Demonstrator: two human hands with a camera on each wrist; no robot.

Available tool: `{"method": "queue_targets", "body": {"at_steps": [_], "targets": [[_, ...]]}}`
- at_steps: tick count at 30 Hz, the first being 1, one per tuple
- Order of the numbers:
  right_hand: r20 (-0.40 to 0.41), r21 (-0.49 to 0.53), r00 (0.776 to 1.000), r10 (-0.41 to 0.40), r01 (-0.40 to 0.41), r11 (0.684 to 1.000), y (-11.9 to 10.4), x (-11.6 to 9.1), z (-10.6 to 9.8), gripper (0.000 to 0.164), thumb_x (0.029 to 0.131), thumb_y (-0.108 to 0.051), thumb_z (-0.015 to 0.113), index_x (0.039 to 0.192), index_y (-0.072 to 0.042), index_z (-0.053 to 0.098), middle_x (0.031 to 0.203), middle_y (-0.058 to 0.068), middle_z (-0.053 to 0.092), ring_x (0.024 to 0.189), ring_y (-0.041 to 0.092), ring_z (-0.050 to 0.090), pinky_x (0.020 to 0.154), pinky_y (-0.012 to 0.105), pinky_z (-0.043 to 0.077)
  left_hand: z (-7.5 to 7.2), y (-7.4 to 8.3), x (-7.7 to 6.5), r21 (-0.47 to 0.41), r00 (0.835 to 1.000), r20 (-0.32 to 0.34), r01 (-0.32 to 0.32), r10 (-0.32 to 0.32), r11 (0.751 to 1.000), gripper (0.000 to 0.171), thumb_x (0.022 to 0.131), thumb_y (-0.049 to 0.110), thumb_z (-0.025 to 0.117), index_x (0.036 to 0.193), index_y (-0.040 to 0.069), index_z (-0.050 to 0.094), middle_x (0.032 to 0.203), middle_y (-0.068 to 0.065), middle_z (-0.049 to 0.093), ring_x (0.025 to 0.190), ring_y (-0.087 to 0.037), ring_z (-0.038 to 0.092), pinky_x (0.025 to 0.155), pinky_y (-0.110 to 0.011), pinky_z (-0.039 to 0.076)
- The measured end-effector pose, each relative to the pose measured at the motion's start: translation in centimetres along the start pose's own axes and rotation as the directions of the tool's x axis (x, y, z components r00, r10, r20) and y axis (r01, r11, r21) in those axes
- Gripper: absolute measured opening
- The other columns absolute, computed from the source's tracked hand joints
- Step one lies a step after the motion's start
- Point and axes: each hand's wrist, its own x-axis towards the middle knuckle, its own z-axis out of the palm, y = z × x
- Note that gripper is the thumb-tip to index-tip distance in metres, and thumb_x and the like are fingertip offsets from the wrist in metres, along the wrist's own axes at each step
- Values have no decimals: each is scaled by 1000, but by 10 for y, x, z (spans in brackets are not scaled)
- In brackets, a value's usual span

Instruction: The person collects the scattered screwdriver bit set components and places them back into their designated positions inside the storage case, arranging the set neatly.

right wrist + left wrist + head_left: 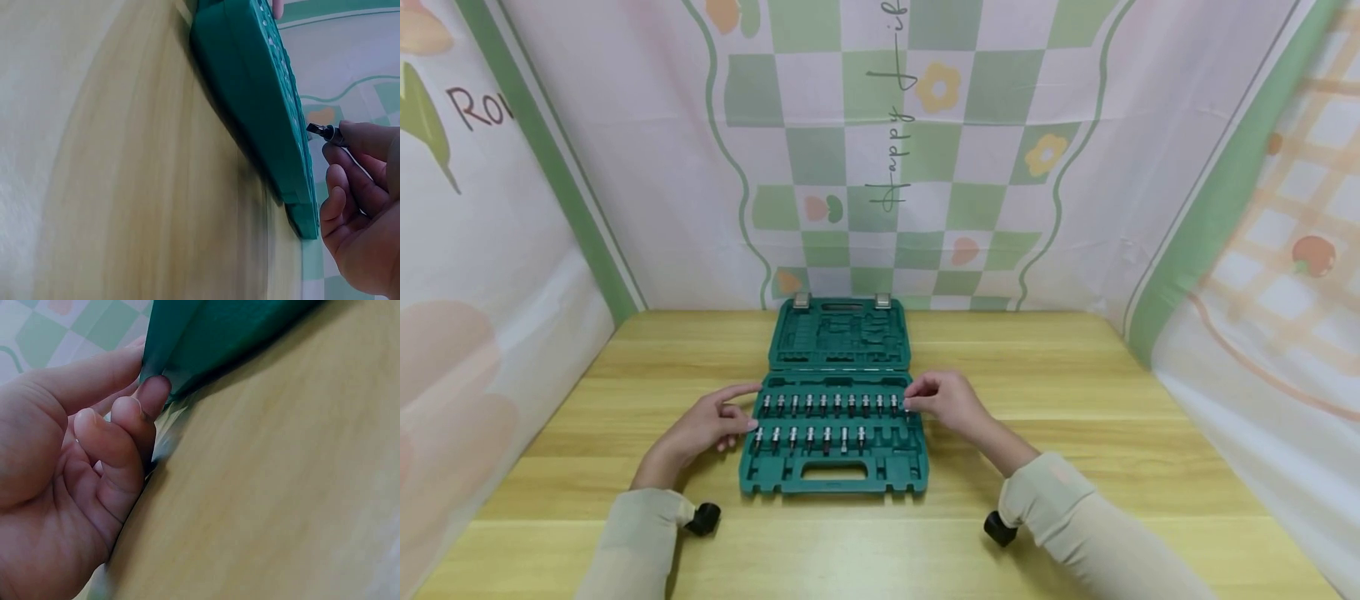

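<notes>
A green tool case [835, 486] lies unfolded on the table, with two rows of bit sockets [808, 406] standing in its near half. Between thumb and fingertips, my right hand [951, 404] pinches a bit socket [327, 132] at the right end of the far row. Its dark tip points out of the fingers in the right wrist view; its other end is hidden by them. My left hand [703, 425] rests at the case's left edge, index finger and thumb touching the rim. The remaining fingers of the left hand [69, 456] bend loosely beside the case wall.
The lid [840, 333] lies back toward the patterned cloth, two metal latches [883, 301] on its far edge. Vacant slots [895, 437] show at the right of the near row. Wooden tabletop [1037, 358] surrounds the case; cloth hangs at the back and both sides.
</notes>
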Motion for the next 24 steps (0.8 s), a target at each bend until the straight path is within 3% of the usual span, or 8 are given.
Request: {"method": "queue_targets", "body": {"at_steps": [9, 17, 24], "targets": [[22, -26, 1000, -12, 13, 1000, -6, -1, 10, 7, 83, -9, 78, 87, -5, 73, 82, -1, 67, 77, 16, 60, 67, 30, 52, 1, 0, 1, -5, 1000, -10, 11, -11, 1000, 64, 92, 11, 67, 149, 8, 37, 79, -13, 63, 56, -18, 51, 50, -28, 47], [54, -3, 999, -6, 6, 1000, -10, -3, 18, 4, 84, -7, 76, 87, -7, 73, 85, -1, 66, 78, 17, 60, 67, 31, 52, 0, -1, 0, -13, 1000, -9, 19, -19, 1000, 65, 92, 11, 67, 150, 9, 37, 80, -13, 64, 56, -17, 51, 51, -27, 47], [30, -7, 1000, 9, -8, 1000, -12, -6, 25, 6, 84, -11, 77, 85, -6, 73, 84, -1, 66, 77, 17, 60, 66, 30, 52, 0, 0, 0, 1, 1000, -8, 11, -11, 1000, 64, 93, 11, 67, 149, 8, 37, 80, -14, 64, 57, -18, 51, 51, -27, 47]]}}
